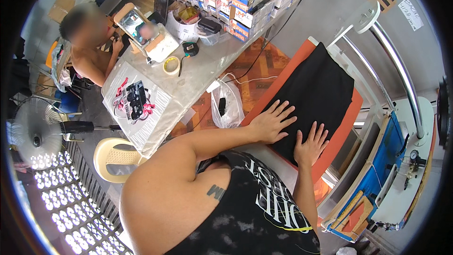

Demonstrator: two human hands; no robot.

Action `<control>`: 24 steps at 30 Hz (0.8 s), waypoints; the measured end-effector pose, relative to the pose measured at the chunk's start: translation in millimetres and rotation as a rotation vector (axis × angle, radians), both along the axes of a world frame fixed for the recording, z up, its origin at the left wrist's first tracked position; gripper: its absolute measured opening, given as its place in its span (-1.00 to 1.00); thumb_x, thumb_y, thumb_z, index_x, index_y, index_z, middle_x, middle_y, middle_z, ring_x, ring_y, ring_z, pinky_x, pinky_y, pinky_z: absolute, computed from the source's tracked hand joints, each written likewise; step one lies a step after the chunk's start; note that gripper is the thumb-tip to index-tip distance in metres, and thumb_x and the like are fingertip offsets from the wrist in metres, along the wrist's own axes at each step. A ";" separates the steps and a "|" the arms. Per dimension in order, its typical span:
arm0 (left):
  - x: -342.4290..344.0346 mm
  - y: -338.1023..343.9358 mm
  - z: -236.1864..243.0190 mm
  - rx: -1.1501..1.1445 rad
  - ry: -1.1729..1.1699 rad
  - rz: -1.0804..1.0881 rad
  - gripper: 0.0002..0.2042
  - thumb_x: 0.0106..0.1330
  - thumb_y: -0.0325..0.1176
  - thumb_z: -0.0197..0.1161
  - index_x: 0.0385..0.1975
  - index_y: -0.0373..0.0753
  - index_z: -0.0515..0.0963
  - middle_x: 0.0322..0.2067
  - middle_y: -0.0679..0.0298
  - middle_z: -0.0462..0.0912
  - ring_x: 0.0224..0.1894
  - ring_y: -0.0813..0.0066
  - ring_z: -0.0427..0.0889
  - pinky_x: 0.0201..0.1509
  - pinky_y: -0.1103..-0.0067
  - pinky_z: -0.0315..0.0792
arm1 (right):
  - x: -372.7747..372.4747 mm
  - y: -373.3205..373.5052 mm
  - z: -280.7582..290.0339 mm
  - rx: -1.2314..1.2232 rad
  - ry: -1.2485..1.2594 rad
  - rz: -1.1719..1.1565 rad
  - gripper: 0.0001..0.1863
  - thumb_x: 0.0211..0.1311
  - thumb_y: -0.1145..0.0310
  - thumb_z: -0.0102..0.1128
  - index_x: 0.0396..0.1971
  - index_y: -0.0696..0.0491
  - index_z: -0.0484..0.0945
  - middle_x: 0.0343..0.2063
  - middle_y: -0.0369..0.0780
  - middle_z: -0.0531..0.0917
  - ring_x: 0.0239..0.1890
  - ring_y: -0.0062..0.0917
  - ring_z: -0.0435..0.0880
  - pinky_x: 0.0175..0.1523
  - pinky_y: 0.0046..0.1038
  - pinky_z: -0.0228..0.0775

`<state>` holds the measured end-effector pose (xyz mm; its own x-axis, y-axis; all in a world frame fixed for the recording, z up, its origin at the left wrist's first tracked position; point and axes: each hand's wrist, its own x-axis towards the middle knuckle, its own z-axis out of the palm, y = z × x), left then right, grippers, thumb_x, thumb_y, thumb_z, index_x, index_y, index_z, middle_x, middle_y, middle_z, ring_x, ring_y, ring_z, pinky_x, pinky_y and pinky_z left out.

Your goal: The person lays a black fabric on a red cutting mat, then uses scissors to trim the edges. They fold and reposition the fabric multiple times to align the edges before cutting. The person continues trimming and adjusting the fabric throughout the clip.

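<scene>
A piece of black fabric (317, 82) lies spread over an orange-red pad (283, 82) on a press to my right. My left hand (273, 122) rests flat on the fabric's left edge, its fingers spread. Near the end of the fabric closest to me, my right hand (310, 145) lies with fingers stretched out, palm down on the cloth. Neither hand grips anything. Orange pad shows along both sides of the fabric.
A metal post (401, 66) and a white machine base (406, 170) stand right of the pad. Left is a table (198, 75) with a tape roll (171, 65), a tape measure (190, 49) and a printed sheet (137, 99). Beyond sit boxes (245, 0) and a person (89, 42). A plastic bag (227, 106) hangs nearby.
</scene>
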<state>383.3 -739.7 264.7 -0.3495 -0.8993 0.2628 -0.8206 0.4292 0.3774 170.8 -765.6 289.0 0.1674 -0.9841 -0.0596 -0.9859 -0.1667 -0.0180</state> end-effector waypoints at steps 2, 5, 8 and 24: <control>1.8 1.2 -2.6 -0.015 0.035 0.020 -0.35 0.36 0.12 0.16 0.38 -0.08 0.37 0.47 0.02 0.18 0.55 -0.08 0.01 0.59 0.02 -0.19 | -2.4 0.6 -1.2 0.003 -0.011 -0.001 -0.21 0.44 -0.21 -0.09 0.52 -0.09 0.12 0.55 -0.14 0.03 0.60 -0.13 -0.16 0.59 0.03 -0.43; 8.0 2.0 -6.0 0.047 -0.015 0.011 -0.33 0.35 0.17 0.15 0.40 -0.02 0.36 0.49 0.09 0.17 0.56 -0.07 -0.02 0.59 -0.01 -0.25 | -3.4 0.4 -1.9 0.011 -0.018 -0.007 -0.21 0.44 -0.21 -0.09 0.52 -0.10 0.12 0.56 -0.15 0.03 0.60 -0.14 -0.15 0.59 0.02 -0.42; 12.0 3.3 -7.2 0.028 -0.032 0.020 -0.31 0.34 0.20 0.13 0.42 0.02 0.35 0.50 0.15 0.16 0.57 -0.05 -0.05 0.58 -0.04 -0.30 | -2.2 -0.2 -1.2 0.006 -0.012 -0.012 -0.21 0.44 -0.22 -0.10 0.52 -0.11 0.13 0.56 -0.15 0.03 0.60 -0.14 -0.15 0.59 0.01 -0.41; 12.5 3.1 0.0 0.040 -0.037 0.022 -0.34 0.35 0.18 0.13 0.40 0.01 0.38 0.49 0.13 0.17 0.57 -0.05 -0.08 0.58 -0.06 -0.31 | -3.7 -1.3 -5.0 -0.006 -0.030 -0.018 -0.21 0.41 -0.20 -0.03 0.50 -0.10 0.17 0.55 -0.14 0.05 0.59 -0.13 -0.12 0.59 0.01 -0.38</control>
